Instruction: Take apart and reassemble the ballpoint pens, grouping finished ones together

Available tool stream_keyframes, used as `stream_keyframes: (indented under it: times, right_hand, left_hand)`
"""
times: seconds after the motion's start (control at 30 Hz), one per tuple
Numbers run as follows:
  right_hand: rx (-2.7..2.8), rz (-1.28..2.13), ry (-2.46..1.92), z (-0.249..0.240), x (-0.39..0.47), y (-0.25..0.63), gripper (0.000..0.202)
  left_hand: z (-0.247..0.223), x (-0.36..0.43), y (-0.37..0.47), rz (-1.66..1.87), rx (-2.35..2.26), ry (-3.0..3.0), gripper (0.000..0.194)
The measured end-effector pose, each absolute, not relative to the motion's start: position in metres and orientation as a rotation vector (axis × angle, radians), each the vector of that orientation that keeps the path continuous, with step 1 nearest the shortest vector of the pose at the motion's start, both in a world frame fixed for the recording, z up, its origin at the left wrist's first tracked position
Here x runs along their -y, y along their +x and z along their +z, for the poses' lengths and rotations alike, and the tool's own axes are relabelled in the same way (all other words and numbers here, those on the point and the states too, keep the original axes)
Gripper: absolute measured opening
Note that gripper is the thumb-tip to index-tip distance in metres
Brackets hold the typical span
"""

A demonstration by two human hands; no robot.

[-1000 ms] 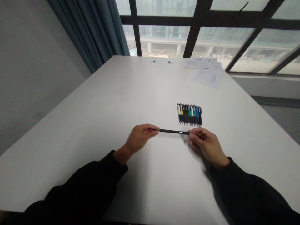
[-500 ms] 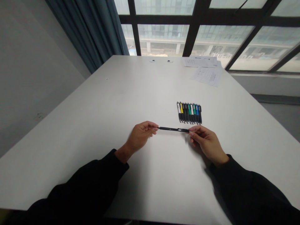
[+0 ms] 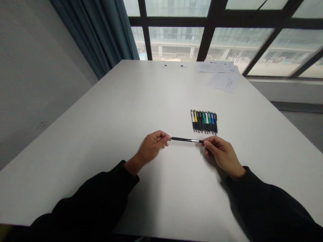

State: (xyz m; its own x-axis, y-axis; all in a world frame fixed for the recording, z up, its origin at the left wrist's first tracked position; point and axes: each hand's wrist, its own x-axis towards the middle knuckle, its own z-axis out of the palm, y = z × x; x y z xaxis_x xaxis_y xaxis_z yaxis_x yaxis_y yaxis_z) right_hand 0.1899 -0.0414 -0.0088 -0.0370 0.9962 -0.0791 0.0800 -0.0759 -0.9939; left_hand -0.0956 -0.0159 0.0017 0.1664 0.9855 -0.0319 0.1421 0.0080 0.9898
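A black pen [image 3: 186, 139] is held level above the white table [image 3: 161, 198], stretched between my two hands. My left hand [image 3: 152, 146] pinches its left end between thumb and fingers. The right end, near the clip side, is gripped by the fingertips of my right hand [image 3: 221, 153]. A light label or glint shows on the barrel near the right fingers. Just beyond my right hand lies a neat row of several pens [image 3: 204, 121], side by side, with white, yellow, black, green and blue barrels and dark grips.
Printed papers [image 3: 222, 79] lie at the table's far right corner. Two round cable-hole covers [image 3: 183, 66] sit along the far edge. A blue curtain [image 3: 101, 37] hangs at the back left, beside a dark-framed window [image 3: 207, 42].
The pen has been rolled about its length between my fingers, so the clip has turned away and a light patch shows. Both hands stay almost in place.
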Motion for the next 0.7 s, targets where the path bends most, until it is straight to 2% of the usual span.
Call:
stream_keyframes:
  times: [0.7]
  right_hand:
    - [1.414,1.199,-1.388,-0.0056,0.0418,0.1902,0.039]
  left_hand:
    - [0.0018,0.0177,-0.0971,0.935,-1.201,1.394,0.034]
